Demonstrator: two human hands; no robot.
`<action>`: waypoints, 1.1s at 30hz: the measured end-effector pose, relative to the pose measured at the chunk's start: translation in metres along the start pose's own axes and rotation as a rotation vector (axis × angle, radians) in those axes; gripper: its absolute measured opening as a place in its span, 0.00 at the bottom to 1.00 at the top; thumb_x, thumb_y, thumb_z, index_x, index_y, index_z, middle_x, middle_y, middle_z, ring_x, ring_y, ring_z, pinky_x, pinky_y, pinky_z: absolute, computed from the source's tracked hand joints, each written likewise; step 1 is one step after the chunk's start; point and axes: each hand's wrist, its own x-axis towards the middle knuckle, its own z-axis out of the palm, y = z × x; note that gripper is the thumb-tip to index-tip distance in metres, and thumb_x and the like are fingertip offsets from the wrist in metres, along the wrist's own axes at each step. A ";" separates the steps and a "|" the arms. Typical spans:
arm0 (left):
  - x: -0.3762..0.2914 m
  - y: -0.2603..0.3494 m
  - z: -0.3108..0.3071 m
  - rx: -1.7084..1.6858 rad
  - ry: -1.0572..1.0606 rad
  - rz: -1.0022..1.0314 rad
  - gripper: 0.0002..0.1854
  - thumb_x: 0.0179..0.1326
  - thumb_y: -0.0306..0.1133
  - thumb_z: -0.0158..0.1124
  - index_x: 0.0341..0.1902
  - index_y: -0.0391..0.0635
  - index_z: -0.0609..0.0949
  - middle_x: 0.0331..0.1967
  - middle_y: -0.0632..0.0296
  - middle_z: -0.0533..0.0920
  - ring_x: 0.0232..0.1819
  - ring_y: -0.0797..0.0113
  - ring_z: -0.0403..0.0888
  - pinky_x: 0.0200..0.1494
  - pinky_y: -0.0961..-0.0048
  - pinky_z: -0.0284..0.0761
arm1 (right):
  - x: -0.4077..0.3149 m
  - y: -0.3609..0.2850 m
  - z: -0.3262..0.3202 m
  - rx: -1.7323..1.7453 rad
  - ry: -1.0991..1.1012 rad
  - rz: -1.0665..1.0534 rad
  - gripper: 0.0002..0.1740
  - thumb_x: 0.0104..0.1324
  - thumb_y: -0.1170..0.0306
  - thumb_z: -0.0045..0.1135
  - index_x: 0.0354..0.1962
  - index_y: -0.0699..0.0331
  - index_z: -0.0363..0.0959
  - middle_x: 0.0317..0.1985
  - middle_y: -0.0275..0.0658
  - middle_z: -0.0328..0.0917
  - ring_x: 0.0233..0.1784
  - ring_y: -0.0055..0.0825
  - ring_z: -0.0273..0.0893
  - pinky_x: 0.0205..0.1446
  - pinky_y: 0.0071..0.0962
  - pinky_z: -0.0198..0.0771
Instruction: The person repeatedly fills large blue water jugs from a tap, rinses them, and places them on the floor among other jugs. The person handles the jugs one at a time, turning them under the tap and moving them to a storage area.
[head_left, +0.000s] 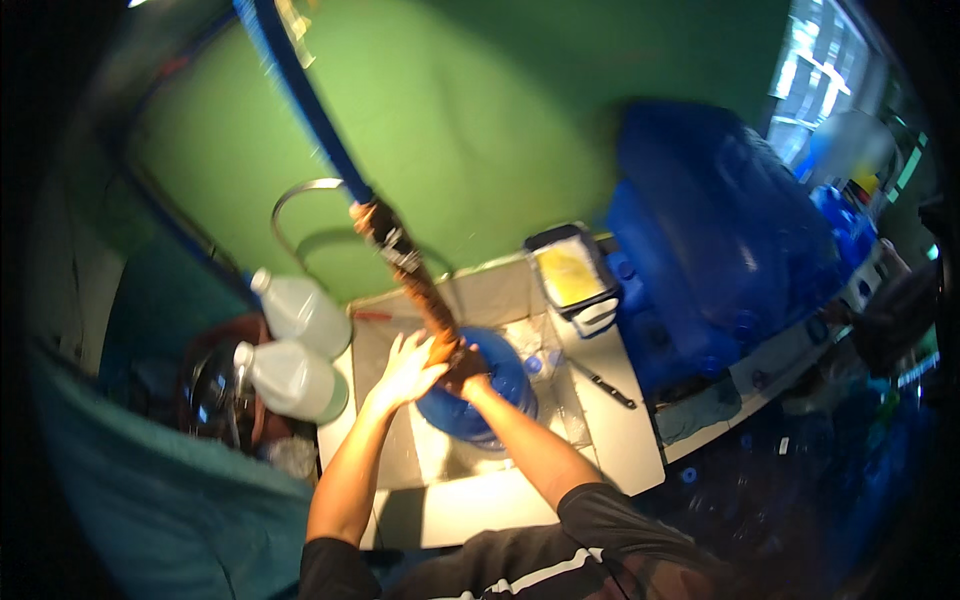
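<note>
A blue plastic water jug (510, 375) stands in the tiled sink basin (390, 442) before me. Down to its top slants a blue pipe (322, 120), whose lower length is wrapped in a brown, ragged covering (424, 292). My left hand (405, 379) lies against the orange-brown lower end of the wrapping, its fingers spread. On the other side, my right hand (471, 382) curls around that same lower end, just above the jug. The jug's mouth is hidden by my hands and the wrapping.
Two translucent white jugs (300, 382) stand at the basin's left. On the right ledge lie a black-handled knife (613, 391) and a dark tub (574, 274) with yellow contents. Blue caps (533, 364) sit beside the jug. Large blue containers (720, 225) crowd the right.
</note>
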 end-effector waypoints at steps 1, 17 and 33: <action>0.003 0.002 -0.002 -0.048 0.002 0.008 0.36 0.58 0.52 0.59 0.72 0.61 0.69 0.73 0.60 0.68 0.78 0.42 0.50 0.76 0.32 0.32 | -0.002 0.000 -0.004 0.064 -0.007 0.070 0.26 0.59 0.47 0.56 0.53 0.45 0.76 0.52 0.42 0.76 0.56 0.41 0.75 0.49 0.48 0.71; 0.016 0.027 0.058 -0.121 0.691 -0.097 0.26 0.53 0.35 0.63 0.57 0.42 0.73 0.53 0.50 0.76 0.63 0.46 0.69 0.72 0.39 0.48 | -0.010 0.000 -0.006 0.617 0.355 0.221 0.21 0.55 0.59 0.67 0.40 0.62 0.70 0.30 0.55 0.81 0.37 0.61 0.80 0.38 0.52 0.75; 0.007 0.040 0.062 -0.276 0.564 -0.302 0.43 0.58 0.56 0.66 0.72 0.48 0.65 0.67 0.46 0.70 0.76 0.42 0.55 0.76 0.38 0.36 | -0.017 -0.004 -0.022 0.676 0.267 0.212 0.30 0.58 0.55 0.60 0.55 0.57 0.65 0.43 0.53 0.81 0.46 0.58 0.79 0.48 0.52 0.74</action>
